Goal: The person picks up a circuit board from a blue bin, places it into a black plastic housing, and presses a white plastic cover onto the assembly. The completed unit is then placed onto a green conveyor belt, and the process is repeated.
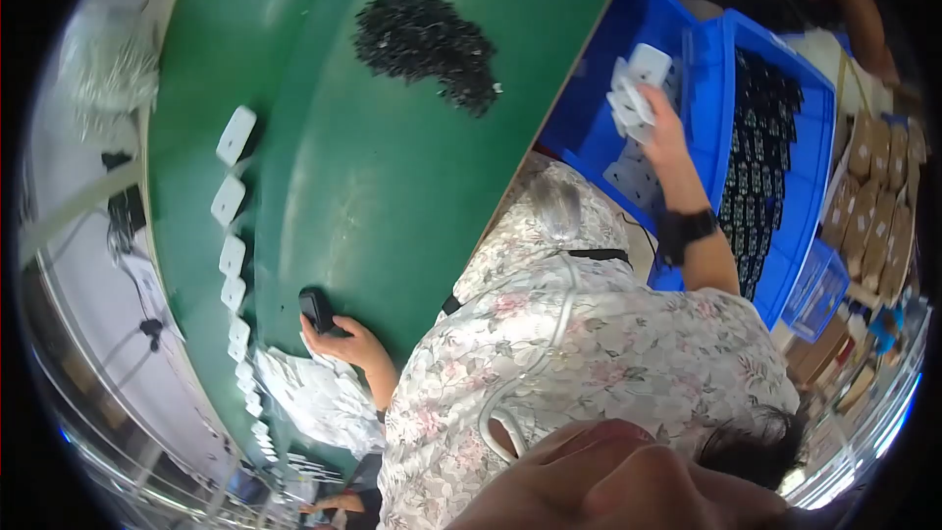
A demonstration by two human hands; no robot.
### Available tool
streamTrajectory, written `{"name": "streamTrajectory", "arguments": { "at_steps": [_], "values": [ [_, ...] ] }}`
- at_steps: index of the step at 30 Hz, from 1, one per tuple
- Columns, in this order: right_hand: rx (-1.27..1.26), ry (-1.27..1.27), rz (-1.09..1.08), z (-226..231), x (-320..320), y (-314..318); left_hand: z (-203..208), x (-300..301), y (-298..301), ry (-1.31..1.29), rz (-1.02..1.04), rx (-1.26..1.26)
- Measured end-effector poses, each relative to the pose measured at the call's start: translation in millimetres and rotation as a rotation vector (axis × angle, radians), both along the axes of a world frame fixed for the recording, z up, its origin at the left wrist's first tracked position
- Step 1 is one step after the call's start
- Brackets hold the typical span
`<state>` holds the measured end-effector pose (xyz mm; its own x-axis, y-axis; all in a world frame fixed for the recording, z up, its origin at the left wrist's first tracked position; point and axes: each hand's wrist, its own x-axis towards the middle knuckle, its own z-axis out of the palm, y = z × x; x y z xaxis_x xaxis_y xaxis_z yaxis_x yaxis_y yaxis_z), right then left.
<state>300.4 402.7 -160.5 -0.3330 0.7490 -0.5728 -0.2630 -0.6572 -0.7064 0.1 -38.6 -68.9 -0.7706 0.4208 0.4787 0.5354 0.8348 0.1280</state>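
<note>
Holding several flat white pieces [638,88] with rounded corners, the right grip [667,132] is pinched narrow over a smooth blue bin [628,10], upper right of the frame. The left grip [348,342] curls around a rounded black case [316,309], lower left, over the glossy green worktop [412,206]. A jagged heap of small black parts [422,44] lies at upper centre, a row of white covers [230,199] at left.

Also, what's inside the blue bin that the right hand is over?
Pale pieces lie in the blue bin, partly behind the right hand, which holds several white pieces. The hand and held pieces hide part of the bin; anything beneath the pale pieces is covered.
</note>
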Motion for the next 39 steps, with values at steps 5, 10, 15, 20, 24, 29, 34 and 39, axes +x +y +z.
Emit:
{"name": "streamTrajectory", "arguments": {
  "at_steps": [5,10,15,20,24,29,34,39],
  "values": [
    [0.221,0.031,0.143,114,-33,-13,1,2,9,-0.092,-0.011,0.118],
    [0.170,0.029,0.632,167,-146,-43,5,6,8,-0.098,0.029,0.198],
    [0.174,0.056,1.142,159,-253,-100,17,6,15,-0.092,0.031,0.265],
    [0.557,-0.075,1.520,147,-322,-139,20,18,3,-0.160,0.067,0.366],
    [0.780,-0.057,1.666,152,-340,-151,24,27,-6,-0.230,0.113,0.430],
    [0.972,-0.330,1.687,160,-338,-141,30,28,-17,-0.270,0.075,0.393],
    [1.622,-0.346,1.431,153,-320,-117,36,14,-12,-0.295,0.035,0.434],
    [1.607,-0.798,1.504,192,-307,-117,48,0,1,-0.424,0.004,0.590]
  ]
}}
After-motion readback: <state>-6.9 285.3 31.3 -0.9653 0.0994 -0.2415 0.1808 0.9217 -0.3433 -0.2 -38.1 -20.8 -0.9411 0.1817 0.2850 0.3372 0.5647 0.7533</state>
